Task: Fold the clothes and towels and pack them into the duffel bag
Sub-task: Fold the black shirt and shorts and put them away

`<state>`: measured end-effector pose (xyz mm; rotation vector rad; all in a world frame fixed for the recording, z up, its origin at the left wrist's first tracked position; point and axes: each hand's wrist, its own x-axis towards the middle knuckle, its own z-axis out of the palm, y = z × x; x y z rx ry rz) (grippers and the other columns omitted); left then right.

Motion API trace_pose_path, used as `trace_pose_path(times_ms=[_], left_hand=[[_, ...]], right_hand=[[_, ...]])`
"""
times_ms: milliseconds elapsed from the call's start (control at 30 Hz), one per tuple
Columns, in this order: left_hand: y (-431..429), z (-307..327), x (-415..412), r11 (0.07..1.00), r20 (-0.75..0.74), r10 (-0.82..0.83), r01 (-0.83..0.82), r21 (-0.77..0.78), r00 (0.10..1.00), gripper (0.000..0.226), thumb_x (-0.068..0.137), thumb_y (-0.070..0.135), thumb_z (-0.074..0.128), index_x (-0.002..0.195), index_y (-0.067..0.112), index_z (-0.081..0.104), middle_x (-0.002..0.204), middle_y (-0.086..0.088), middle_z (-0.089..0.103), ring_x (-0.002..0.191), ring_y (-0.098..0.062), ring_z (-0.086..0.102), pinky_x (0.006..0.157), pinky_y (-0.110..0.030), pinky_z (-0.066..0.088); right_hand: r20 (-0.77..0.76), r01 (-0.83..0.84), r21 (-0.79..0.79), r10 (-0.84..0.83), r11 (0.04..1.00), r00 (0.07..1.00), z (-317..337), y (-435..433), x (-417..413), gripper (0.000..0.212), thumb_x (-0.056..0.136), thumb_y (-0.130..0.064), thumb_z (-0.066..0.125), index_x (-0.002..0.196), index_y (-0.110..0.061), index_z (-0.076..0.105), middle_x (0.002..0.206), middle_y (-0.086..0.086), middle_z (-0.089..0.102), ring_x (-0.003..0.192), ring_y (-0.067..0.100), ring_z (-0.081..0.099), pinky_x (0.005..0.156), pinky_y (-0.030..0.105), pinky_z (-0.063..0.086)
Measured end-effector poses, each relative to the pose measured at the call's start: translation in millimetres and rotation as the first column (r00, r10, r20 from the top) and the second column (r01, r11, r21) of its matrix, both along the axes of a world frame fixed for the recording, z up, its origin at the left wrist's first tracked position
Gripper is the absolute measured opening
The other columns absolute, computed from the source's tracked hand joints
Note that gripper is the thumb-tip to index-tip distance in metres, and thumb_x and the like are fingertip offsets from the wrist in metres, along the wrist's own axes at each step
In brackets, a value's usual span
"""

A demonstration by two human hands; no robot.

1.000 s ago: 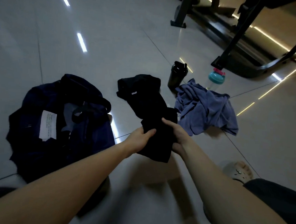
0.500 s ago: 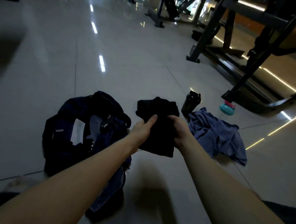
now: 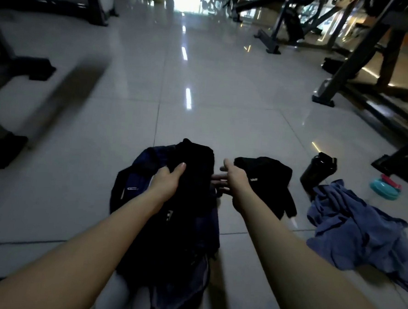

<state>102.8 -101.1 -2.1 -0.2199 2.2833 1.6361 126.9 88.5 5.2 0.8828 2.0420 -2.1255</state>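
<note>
In the head view, the folded black garment (image 3: 193, 170), held by both a second ago, is now going into the duffel bag (image 3: 135, 174) on the floor (image 3: 200, 120), left grip (image 3: 170, 181) curled round it, right grip (image 3: 232, 180) hanging open, empty.

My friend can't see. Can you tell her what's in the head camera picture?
The left hand grips a black garment over the navy duffel bag on a gym floor, with the right hand open beside it. To the right lie a second black garment, a black bottle, a crumpled blue towel and a teal bottle.
</note>
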Motion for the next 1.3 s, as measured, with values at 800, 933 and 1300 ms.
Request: trace_pose_path(times_ms=[800, 933, 1300], left_hand=[[22, -116, -131, 0.986, 0.245, 0.129, -0.150, 0.072, 0.961, 0.031, 0.098, 0.015, 0.054, 0.128, 0.012, 0.058, 0.116, -0.014, 0.066, 0.099, -0.029, 0.064, 0.082, -0.037, 0.057], [32, -125, -121, 0.977, 0.094, 0.023, -0.002, -0.215, 0.995, 0.029, 0.098, 0.014, 0.051, 0.125, 0.011, 0.060, 0.110, -0.008, 0.064, 0.093, -0.024, 0.061, 0.075, -0.031, 0.050], [24, -131, -119, 0.748, -0.051, -0.287, 0.191, -0.635, 0.956, 0.027, 0.096, 0.024, 0.060, 0.118, 0.008, 0.053, 0.114, -0.015, 0.065, 0.101, -0.033, 0.062, 0.084, -0.044, 0.055]], right_hand=[[0.240, -0.139, 0.265, 0.074, 0.954, 0.968, -140, 15, -112, 0.014, 0.089, -0.021, 0.070, 0.091, -0.007, 0.071, 0.090, 0.016, 0.074, 0.082, 0.031, 0.073, 0.076, 0.044, 0.061], [0.229, -0.100, 0.154, 0.063, 0.983, 0.971, -135, 18, -106, 0.015, 0.095, -0.017, 0.066, 0.097, -0.003, 0.070, 0.087, 0.014, 0.069, 0.072, 0.024, 0.066, 0.061, 0.028, 0.051], [0.211, -0.112, 0.238, 0.061, 0.965, 0.976, -143, 23, -107, 0.022, 0.093, -0.023, 0.067, 0.089, -0.002, 0.070, 0.076, 0.010, 0.065, 0.068, 0.024, 0.064, 0.062, 0.034, 0.050]])
